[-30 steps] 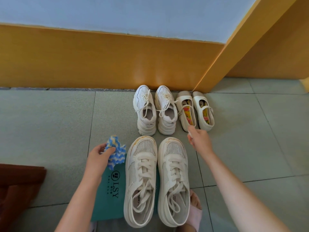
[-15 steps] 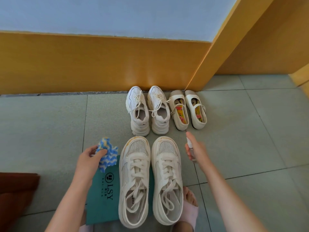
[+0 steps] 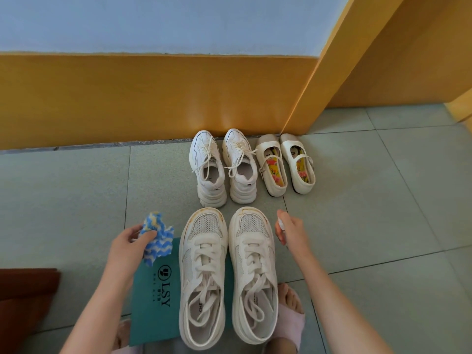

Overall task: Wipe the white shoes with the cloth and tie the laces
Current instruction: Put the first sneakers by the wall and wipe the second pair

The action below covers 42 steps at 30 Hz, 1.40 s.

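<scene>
Wiping looks not started: left hand (image 3: 127,247) pinches the cloth (image 3: 156,238) just beside the shoes (image 3: 203,251) on the bag (image 3: 153,307), right hand (image 3: 292,232) curled round a small white thing (image 3: 280,223), so next press cloth onto the stained toes.

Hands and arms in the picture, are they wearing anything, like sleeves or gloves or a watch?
No. The left hand and right hand wear no gloves, and no rings show. The left arm and right arm are bare down to the picture's edge: no sleeves, watch or bracelet in sight.
</scene>
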Each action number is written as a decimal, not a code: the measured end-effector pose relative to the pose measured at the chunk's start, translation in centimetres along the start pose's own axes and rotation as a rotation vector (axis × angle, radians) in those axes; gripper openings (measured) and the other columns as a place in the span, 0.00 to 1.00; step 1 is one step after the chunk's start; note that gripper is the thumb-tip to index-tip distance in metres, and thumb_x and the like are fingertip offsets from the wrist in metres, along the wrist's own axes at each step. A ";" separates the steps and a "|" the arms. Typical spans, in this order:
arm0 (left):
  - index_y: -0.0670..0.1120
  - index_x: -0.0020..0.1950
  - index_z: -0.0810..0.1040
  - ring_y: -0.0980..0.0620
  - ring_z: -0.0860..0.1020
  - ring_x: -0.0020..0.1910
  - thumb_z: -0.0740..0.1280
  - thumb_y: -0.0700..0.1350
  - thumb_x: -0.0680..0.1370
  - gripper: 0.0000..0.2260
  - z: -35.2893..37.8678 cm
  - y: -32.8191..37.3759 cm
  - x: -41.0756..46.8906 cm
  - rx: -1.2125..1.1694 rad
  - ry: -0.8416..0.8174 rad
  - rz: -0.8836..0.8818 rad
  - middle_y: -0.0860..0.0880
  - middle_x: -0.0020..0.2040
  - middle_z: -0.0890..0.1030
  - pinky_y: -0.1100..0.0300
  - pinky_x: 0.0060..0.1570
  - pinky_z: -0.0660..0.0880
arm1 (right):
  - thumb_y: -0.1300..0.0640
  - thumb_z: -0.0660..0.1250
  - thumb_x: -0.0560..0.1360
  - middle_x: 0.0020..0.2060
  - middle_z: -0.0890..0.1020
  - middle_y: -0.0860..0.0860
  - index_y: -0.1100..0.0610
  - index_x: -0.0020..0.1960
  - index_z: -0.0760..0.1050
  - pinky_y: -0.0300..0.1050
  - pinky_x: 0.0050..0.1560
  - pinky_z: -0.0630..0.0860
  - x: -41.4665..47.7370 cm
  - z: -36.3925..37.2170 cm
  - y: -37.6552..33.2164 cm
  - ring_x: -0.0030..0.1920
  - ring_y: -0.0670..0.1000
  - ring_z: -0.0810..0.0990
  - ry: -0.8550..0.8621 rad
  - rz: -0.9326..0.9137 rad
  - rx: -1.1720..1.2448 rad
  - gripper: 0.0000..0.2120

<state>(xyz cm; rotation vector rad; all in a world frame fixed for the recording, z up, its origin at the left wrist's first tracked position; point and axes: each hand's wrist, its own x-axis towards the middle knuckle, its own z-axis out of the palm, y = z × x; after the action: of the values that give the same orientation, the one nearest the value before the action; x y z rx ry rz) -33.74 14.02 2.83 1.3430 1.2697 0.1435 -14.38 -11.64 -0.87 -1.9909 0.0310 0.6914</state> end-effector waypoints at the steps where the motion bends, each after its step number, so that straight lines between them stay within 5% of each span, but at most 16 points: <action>1: 0.39 0.63 0.73 0.48 0.76 0.39 0.67 0.38 0.76 0.17 0.0 0.0 0.0 0.001 -0.001 0.003 0.42 0.47 0.77 0.57 0.41 0.74 | 0.43 0.59 0.78 0.21 0.68 0.49 0.56 0.26 0.68 0.39 0.27 0.65 0.1 -0.1 -0.1 0.22 0.47 0.64 -0.022 0.013 0.002 0.25; 4: 0.40 0.63 0.73 0.46 0.76 0.41 0.67 0.38 0.76 0.16 0.1 0.1 0.1 0.010 0.002 0.012 0.39 0.50 0.77 0.57 0.41 0.74 | 0.40 0.57 0.78 0.20 0.68 0.48 0.56 0.26 0.67 0.37 0.27 0.65 0.2 -0.4 -0.6 0.22 0.46 0.64 -0.085 0.038 -0.017 0.27; 10: 0.40 0.63 0.73 0.46 0.77 0.41 0.67 0.39 0.76 0.16 0.1 -0.1 0.1 0.031 -0.013 0.008 0.39 0.50 0.77 0.54 0.44 0.74 | 0.53 0.57 0.78 0.19 0.66 0.49 0.57 0.25 0.66 0.40 0.27 0.61 0.2 -0.5 -0.5 0.20 0.47 0.62 -0.055 -0.004 0.017 0.23; 16: 0.39 0.64 0.73 0.47 0.76 0.40 0.67 0.39 0.76 0.16 -0.1 -0.3 0.0 0.035 -0.011 0.007 0.40 0.49 0.77 0.56 0.42 0.74 | 0.41 0.54 0.78 0.22 0.69 0.52 0.56 0.25 0.66 0.41 0.31 0.68 0.7 -0.9 -0.4 0.23 0.48 0.67 -0.226 0.103 0.083 0.28; 22: 0.40 0.64 0.72 0.48 0.76 0.39 0.67 0.39 0.76 0.17 0.0 -0.5 0.2 0.025 -0.010 0.005 0.42 0.47 0.78 0.58 0.40 0.74 | 0.53 0.57 0.78 0.20 0.67 0.51 0.53 0.22 0.67 0.42 0.31 0.63 0.3 -1.2 -0.1 0.22 0.49 0.64 -0.107 0.066 0.059 0.25; 27: 0.40 0.63 0.73 0.48 0.76 0.38 0.67 0.39 0.76 0.16 -0.1 -0.8 0.3 0.021 -0.011 -0.005 0.45 0.44 0.77 0.58 0.40 0.74 | 0.43 0.57 0.78 0.24 0.70 0.52 0.55 0.26 0.68 0.42 0.34 0.68 0.3 -1.1 -0.9 0.25 0.48 0.68 -0.213 0.057 0.016 0.26; 33: 0.40 0.63 0.73 0.49 0.76 0.38 0.67 0.38 0.76 0.16 -0.2 -0.9 0.4 0.006 -0.004 -0.003 0.46 0.42 0.77 0.59 0.40 0.73 | 0.54 0.58 0.78 0.19 0.67 0.48 0.55 0.24 0.67 0.39 0.29 0.62 0.2 -1.3 -0.8 0.20 0.45 0.63 -0.080 -0.021 0.007 0.23; 42: 0.40 0.63 0.73 0.48 0.76 0.38 0.67 0.39 0.76 0.16 -0.2 -1.1 0.4 0.020 -0.009 -0.001 0.44 0.44 0.77 0.56 0.41 0.74 | 0.46 0.59 0.78 0.22 0.69 0.51 0.56 0.27 0.68 0.40 0.31 0.66 1.0 -0.8 -1.5 0.22 0.47 0.65 -0.103 -0.010 -0.060 0.23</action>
<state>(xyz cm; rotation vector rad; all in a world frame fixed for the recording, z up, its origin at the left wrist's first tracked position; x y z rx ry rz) -34.35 14.11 1.82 1.3589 1.2671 0.1245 -12.73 -11.31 0.16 -2.0088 -0.0626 0.7962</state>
